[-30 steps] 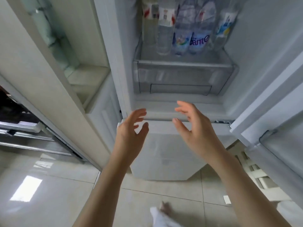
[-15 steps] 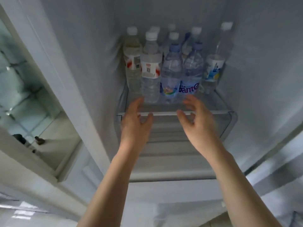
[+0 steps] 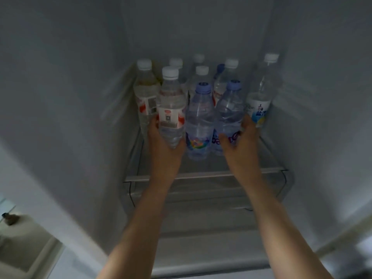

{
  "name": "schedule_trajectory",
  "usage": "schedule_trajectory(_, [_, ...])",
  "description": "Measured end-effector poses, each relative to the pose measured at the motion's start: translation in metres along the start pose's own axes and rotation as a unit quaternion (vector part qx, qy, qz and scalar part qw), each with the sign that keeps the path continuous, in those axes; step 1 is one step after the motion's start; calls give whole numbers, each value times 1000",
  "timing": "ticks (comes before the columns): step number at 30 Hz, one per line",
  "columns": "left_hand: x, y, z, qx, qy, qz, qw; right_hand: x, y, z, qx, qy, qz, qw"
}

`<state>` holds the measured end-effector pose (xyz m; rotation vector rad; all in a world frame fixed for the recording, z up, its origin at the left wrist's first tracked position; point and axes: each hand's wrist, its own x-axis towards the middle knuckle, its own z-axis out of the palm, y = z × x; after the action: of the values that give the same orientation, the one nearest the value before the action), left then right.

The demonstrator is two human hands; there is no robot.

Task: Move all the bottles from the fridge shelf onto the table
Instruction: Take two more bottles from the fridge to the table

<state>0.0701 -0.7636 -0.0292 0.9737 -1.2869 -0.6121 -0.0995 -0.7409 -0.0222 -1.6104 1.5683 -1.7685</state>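
Several plastic water bottles stand packed on the glass fridge shelf [image 3: 205,175]. In the front row are a white-capped bottle with a red-and-white label [image 3: 171,109], a blue-capped bottle with a coloured label [image 3: 199,121] and a second blue-capped bottle [image 3: 229,111]. My left hand [image 3: 165,146] wraps around the lower part of the red-and-white labelled bottle. My right hand [image 3: 239,141] curls around the base of the second blue-capped bottle, with the thumb on its label. A tall bottle with a blue-and-white label [image 3: 261,97] stands at the right. More white-capped bottles stand behind.
The fridge's white walls close in on both sides of the shelf. A clear drawer [image 3: 201,198] sits below the shelf. The open fridge door with its shelf [image 3: 26,234] is at the lower left.
Both hands rose from below the drawer, reached over the shelf's front edge and closed around two front-row bottles. The view tilted up into the fridge.
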Motion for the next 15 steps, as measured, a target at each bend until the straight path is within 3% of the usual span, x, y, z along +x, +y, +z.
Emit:
schedule_trajectory(9, [18, -18, 7, -11, -23, -21, 999, 16, 19, 6, 55, -13, 32, 998])
schedule_trajectory(15, [16, -14, 4, 1, 10, -57, 998, 24, 24, 0, 50, -26, 51, 997])
